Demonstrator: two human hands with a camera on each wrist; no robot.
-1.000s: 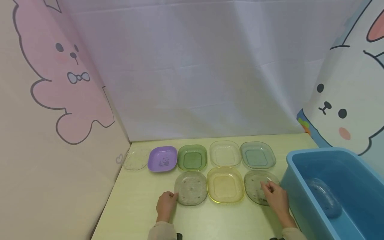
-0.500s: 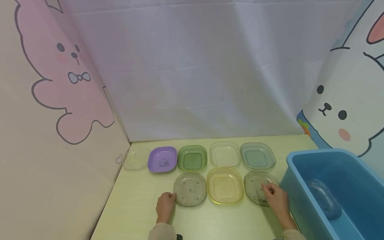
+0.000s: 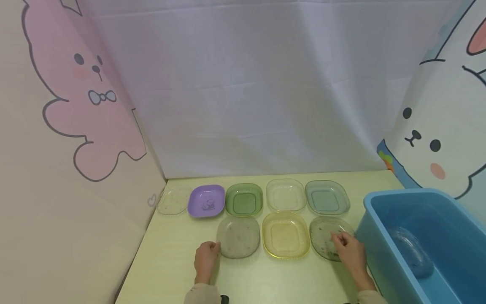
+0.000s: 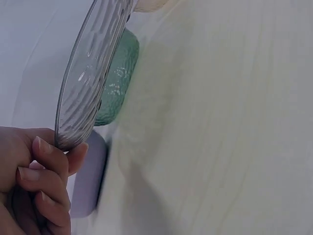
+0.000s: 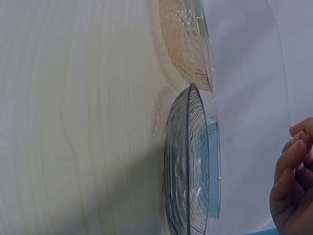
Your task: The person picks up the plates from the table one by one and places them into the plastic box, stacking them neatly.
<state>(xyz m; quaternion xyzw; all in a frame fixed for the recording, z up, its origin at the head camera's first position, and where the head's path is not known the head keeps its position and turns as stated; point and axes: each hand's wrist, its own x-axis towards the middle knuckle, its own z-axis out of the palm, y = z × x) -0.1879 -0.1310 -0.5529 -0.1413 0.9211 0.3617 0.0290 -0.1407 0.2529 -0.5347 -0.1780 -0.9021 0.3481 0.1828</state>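
Note:
My left hand (image 3: 206, 259) pinches the left rim of a clear grey plate (image 3: 239, 237) between thumb and fingers. In the left wrist view the ribbed plate (image 4: 90, 73) is raised off the table. My right hand (image 3: 350, 250) hovers over another grey plate (image 3: 325, 234) at the right end of the front row. Its fingers are loosely curled, hold nothing and stay apart from that ribbed plate (image 5: 183, 161) in the right wrist view. Between the two grey plates lies a yellow plate (image 3: 285, 234).
Behind stand a purple plate (image 3: 206, 201), a green plate (image 3: 244, 199), a bluish plate (image 3: 327, 197), a clear plate (image 3: 285, 195) and, far left, another clear plate (image 3: 174, 200). A blue tub (image 3: 383, 236) at the right has a clear item (image 3: 410, 252) inside.
My left hand and the grey plate it holds have shifted slightly left, and the plate has come up from the table. The right hand stays in place.

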